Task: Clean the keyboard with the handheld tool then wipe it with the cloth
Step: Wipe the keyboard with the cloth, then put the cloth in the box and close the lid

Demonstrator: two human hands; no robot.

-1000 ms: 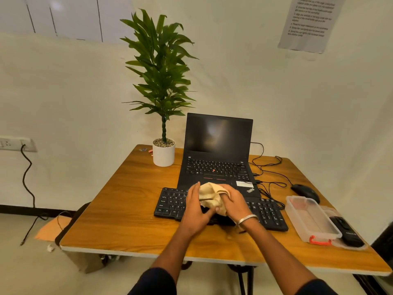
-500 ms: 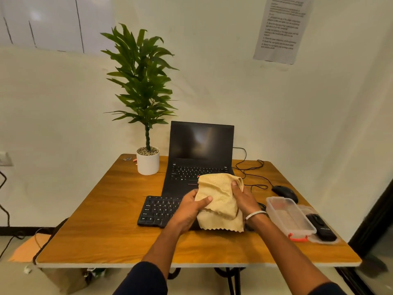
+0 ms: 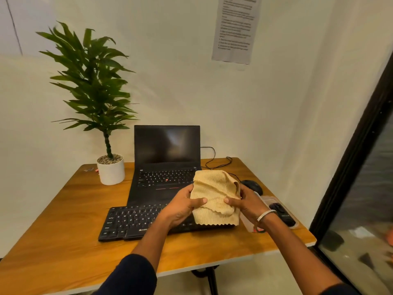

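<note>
Holding the cloth (image 3: 214, 199) bunched between both hands, left hand (image 3: 182, 207) and right hand (image 3: 246, 204) closed on it, you have the keyboard (image 3: 136, 222) directly below, running left-right on the table (image 3: 63, 220), mostly leftward.

Potted plant (image 3: 110, 167) left of open laptop (image 3: 167, 165); mouse (image 3: 252, 186) right.

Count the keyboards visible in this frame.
2. One is the separate black keyboard lying at the near side of the table, partly hidden behind the hands and cloth. The other is built into the open laptop behind it.
</note>
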